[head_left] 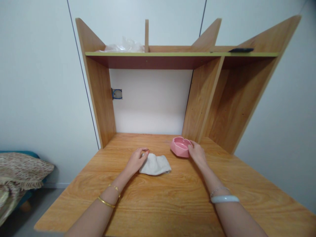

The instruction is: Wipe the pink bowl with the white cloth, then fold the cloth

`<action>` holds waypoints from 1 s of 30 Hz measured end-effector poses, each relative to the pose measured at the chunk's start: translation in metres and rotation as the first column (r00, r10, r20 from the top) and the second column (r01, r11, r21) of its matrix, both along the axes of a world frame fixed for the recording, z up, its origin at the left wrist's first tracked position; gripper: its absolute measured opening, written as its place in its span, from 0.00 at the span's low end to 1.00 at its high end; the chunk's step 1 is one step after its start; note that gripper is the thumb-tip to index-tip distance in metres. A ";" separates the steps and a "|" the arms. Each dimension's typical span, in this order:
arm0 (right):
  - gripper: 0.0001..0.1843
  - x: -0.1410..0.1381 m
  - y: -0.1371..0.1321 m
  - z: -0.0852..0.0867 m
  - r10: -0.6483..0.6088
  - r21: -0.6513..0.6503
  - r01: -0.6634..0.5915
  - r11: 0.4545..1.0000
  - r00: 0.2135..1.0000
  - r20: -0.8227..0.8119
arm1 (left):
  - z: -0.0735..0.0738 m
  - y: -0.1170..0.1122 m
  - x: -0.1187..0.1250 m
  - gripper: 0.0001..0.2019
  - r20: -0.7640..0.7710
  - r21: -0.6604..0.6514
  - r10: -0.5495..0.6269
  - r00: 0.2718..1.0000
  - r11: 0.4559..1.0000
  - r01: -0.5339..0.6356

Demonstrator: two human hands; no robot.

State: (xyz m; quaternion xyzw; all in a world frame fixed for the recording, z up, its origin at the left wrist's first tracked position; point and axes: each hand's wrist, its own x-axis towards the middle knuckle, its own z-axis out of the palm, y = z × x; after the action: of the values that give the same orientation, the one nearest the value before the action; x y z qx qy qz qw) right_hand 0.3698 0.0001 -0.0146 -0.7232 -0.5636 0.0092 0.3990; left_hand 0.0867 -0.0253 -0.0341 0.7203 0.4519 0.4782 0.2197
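A white folded cloth [156,165] lies on the wooden desk [172,204] near its middle. My left hand [136,160] rests on the cloth's left edge, fingers curled and pinching it. To the right, a pink faceted bowl [180,146] sits on the desk, slightly tipped. My right hand [197,153] grips the bowl's right rim with closed fingers. Gold bangles circle my left wrist and a pale bangle my right.
The desk carries a wooden hutch with upright side panels [101,98] and an upper shelf [182,54]. Crumpled clear plastic [123,46] and a dark flat object [240,50] lie on the shelf. A patterned blanket [17,174] sits at lower left, off the desk.
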 end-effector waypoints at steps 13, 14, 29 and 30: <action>0.22 0.013 0.002 -0.008 -0.040 -0.089 0.044 0.995 0.998 0.043 | 0.002 -0.003 -0.003 0.15 -0.110 -0.003 -0.031 0.993 1.000 0.030; 0.22 0.013 0.002 -0.008 -0.040 -0.092 0.044 0.995 0.998 0.045 | 0.002 -0.003 -0.003 0.15 -0.117 -0.001 -0.030 0.993 1.000 0.030; 0.21 0.016 0.003 -0.010 -0.028 -0.121 0.038 0.992 0.996 0.083 | 0.005 -0.006 -0.002 0.15 -0.058 -0.035 -0.041 0.997 0.999 0.039; 0.21 0.016 0.003 -0.010 -0.028 -0.124 0.038 0.992 0.996 0.086 | 0.005 -0.006 -0.003 0.16 -0.057 -0.038 -0.042 0.997 0.998 0.040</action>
State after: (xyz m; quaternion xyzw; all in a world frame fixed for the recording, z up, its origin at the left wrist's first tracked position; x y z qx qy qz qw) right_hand 0.3854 0.0031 -0.0243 -0.7559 -0.5661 0.0077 0.3287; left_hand 0.0841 -0.0310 -0.0292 0.7389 0.4517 0.4442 0.2295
